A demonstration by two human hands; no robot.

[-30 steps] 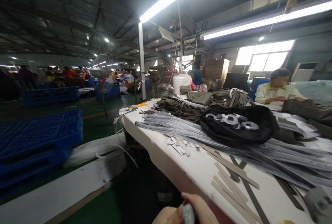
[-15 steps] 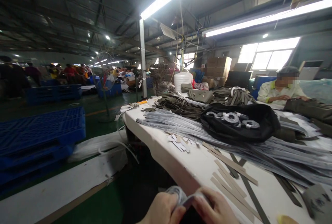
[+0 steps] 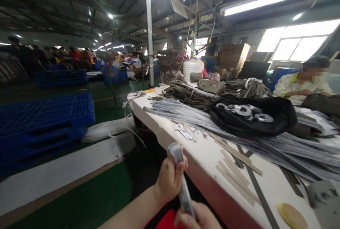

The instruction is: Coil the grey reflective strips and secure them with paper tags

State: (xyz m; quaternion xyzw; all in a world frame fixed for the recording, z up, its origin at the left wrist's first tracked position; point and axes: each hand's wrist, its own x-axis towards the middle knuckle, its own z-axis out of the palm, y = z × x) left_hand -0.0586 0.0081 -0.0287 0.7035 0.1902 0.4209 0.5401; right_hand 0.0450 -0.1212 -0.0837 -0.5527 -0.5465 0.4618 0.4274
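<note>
A grey strip (image 3: 185,196), partly coiled at its upper end, runs between my two hands in front of the table edge. My left hand (image 3: 171,176) is closed round the coiled end, its thumb pressed on the strip. Lower down and to the right, my right hand (image 3: 198,216) grips the strip's lower part, near the bottom of the view. On the white table (image 3: 175,140) beyond them lie long grey strips (image 3: 180,112) and a black bag (image 3: 255,128) holding several grey coils (image 3: 243,110).
Beige strips (image 3: 236,174), dark strips (image 3: 257,193), white paper pieces (image 3: 184,132) and a yellow roll (image 3: 292,215) lie on the table. Blue pallets (image 3: 47,115) stand at left. A person (image 3: 302,84) sits at the far right.
My left hand has risen with the coiled end, and my right hand has moved down and left. The strip now stretches farther between them. The view has tilted down slightly and shifted left.
</note>
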